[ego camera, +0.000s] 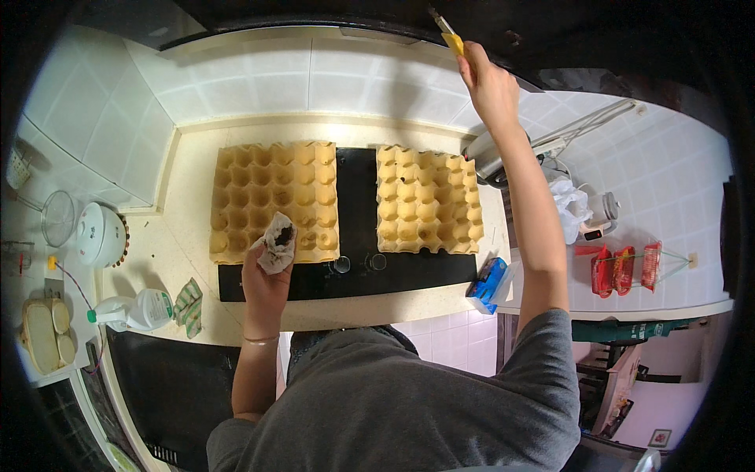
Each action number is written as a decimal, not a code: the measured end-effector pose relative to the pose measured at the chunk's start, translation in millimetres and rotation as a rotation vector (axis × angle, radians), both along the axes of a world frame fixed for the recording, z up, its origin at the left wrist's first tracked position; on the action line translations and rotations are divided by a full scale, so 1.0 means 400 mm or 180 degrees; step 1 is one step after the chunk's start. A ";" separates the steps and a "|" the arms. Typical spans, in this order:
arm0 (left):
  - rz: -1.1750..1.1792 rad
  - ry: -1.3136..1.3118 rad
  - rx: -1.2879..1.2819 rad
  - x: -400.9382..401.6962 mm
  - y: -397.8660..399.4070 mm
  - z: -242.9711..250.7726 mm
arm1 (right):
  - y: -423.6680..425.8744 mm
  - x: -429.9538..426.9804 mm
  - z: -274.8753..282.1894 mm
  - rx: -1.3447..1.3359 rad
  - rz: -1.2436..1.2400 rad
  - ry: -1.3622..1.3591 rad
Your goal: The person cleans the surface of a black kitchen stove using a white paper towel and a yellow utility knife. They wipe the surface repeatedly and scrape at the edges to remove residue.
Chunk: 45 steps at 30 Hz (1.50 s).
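My left hand holds a crumpled white wipe with a dark greasy smear, over the near edge of a molded-pulp egg tray. My right hand is raised high at the dark underside of the range hood, gripping the yellow handle of a scraper-like tool; its metal end points up and left. A second egg tray lies to the right. Both trays rest over a black glass cooktop, whose knobs show at its near side.
At the left stand a white spray bottle, a green-striped cloth and a white lidded pot. A blue packet lies right of the cooktop. Behind my right arm are a metal kettle-like vessel, cables and a white plastic bag.
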<state>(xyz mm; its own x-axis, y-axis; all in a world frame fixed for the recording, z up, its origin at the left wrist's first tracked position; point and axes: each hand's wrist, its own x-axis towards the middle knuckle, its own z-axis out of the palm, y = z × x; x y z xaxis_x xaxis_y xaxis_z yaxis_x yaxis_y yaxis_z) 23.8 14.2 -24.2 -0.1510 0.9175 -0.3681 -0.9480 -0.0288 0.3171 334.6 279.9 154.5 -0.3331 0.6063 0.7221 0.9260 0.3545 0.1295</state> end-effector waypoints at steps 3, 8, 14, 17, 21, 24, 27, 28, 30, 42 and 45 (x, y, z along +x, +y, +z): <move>0.0023 -0.0038 -0.0097 0.002 -0.005 -0.003 | 0.006 -0.006 0.001 0.0014 -0.0209 -0.0095; -0.0009 -0.0066 -0.0021 0.007 -0.004 -0.007 | 0.014 -0.013 0.002 0.0180 -0.0197 -0.0192; -0.0007 -0.0029 0.0007 -0.003 -0.011 -0.019 | 0.046 -0.069 -0.008 0.0452 -0.0045 -0.0306; 0.0050 0.0008 -0.0115 -0.012 -0.016 -0.022 | 0.042 -0.095 -0.012 0.0329 -0.0120 -0.0313; 0.0148 -0.0006 -0.0175 -0.019 -0.020 -0.019 | 0.033 -0.128 -0.013 0.0087 -0.0217 -0.0315; 0.0149 -0.0029 -0.0167 -0.020 -0.021 -0.016 | 0.033 -0.138 -0.017 0.0043 -0.0273 -0.0278; 0.0149 -0.0019 -0.0131 -0.020 -0.022 -0.018 | 0.037 -0.140 -0.019 0.0074 -0.0262 -0.0294; 0.0148 -0.0001 -0.0115 -0.020 -0.022 -0.018 | 0.038 -0.141 -0.020 0.0139 -0.0230 -0.0326; 0.0141 -0.0020 -0.0119 -0.023 -0.020 -0.019 | 0.039 -0.144 -0.021 0.0212 -0.0202 -0.0357; 0.0141 0.0026 -0.0123 -0.044 -0.024 -0.028 | 0.034 -0.237 -0.006 -0.0158 0.0219 -0.0430; 0.0177 0.0078 -0.0179 -0.042 -0.025 -0.025 | 0.013 -0.150 -0.004 -0.0167 0.0161 -0.0407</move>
<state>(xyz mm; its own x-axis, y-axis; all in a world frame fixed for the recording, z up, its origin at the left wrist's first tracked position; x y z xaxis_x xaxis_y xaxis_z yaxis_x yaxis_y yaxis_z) 7.0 4.2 -34.3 -0.2107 0.8854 -0.4144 -0.9374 -0.0627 0.3427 274.4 285.1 152.9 -0.4516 0.6222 0.6395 0.8839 0.4097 0.2255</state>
